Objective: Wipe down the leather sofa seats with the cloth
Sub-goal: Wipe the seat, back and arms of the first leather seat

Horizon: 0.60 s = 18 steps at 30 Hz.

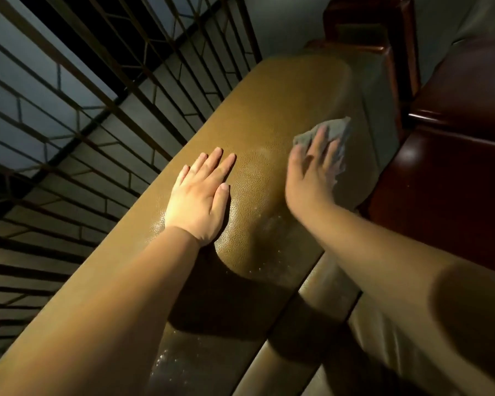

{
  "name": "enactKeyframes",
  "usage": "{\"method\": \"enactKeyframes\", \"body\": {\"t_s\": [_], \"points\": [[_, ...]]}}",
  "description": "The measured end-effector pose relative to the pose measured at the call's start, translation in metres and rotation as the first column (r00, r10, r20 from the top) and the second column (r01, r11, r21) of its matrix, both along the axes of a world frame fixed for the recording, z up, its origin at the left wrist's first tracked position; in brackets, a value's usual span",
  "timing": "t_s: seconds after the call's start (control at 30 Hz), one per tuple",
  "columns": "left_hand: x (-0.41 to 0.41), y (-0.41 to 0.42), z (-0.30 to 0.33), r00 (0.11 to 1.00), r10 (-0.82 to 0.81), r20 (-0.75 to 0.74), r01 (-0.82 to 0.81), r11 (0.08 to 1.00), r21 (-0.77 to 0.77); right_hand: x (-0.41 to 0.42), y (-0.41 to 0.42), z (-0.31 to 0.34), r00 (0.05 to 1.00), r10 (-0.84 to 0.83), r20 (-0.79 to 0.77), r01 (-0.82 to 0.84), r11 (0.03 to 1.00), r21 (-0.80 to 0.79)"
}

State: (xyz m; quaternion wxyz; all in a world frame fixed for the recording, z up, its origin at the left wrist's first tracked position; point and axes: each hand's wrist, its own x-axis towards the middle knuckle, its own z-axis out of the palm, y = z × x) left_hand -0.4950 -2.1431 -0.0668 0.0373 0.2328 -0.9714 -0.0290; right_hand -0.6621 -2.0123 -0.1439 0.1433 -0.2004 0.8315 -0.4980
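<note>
A tan leather sofa cushion (pixel 269 115) runs diagonally through the head view, with wet streaks and droplets on its grain. My left hand (pixel 203 192) lies flat on it, fingers straight and spread. To the right, my right hand (pixel 312 172) presses a grey cloth (pixel 336 135) against the cushion's right side with straight fingers; the hand is motion-blurred. Most of the cloth is hidden under the palm. A lower tan leather section (pixel 320 332) lies near the bottom.
A dark metal window grille (pixel 83 95) fills the left side behind the sofa. Glossy reddish-brown wooden furniture (pixel 440 181) stands close on the right, with a wooden armrest frame (pixel 383 27) at the top.
</note>
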Motion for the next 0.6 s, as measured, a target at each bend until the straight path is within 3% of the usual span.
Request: {"method": "enactKeyframes", "body": {"t_s": [0.1, 0.2, 0.3, 0.37, 0.43, 0.6], "points": [[0.002, -0.004, -0.005, 0.999, -0.018, -0.032, 0.018, 1.000, -0.005, 0.113, 0.021, -0.018, 0.925, 0.276, -0.260, -0.276, 0.960, 0.036], [0.001, -0.004, -0.005, 0.999, -0.023, -0.045, 0.022, 1.000, -0.020, 0.170, 0.050, -0.037, 0.820, 0.476, -0.318, -0.447, 0.879, 0.165], [0.001, -0.007, -0.009, 0.998, -0.030, -0.061, 0.028, 0.999, -0.034, 0.105, 0.023, -0.021, 0.916, 0.261, -0.304, -0.261, 0.965, 0.042], [0.001, -0.009, -0.012, 0.997, -0.032, -0.071, 0.028, 0.998, -0.054, 0.057, 0.003, -0.003, 0.975, 0.075, -0.207, -0.083, 0.996, -0.032], [0.001, -0.008, -0.013, 0.997, -0.032, -0.074, 0.027, 0.997, -0.065, 0.059, -0.003, -0.001, 0.991, 0.004, -0.132, -0.008, 0.999, -0.031], [0.001, -0.004, -0.008, 0.998, -0.015, -0.057, 0.012, 0.998, -0.068, 0.145, 0.037, -0.033, 0.874, 0.373, -0.311, -0.384, 0.923, 0.029]]}}
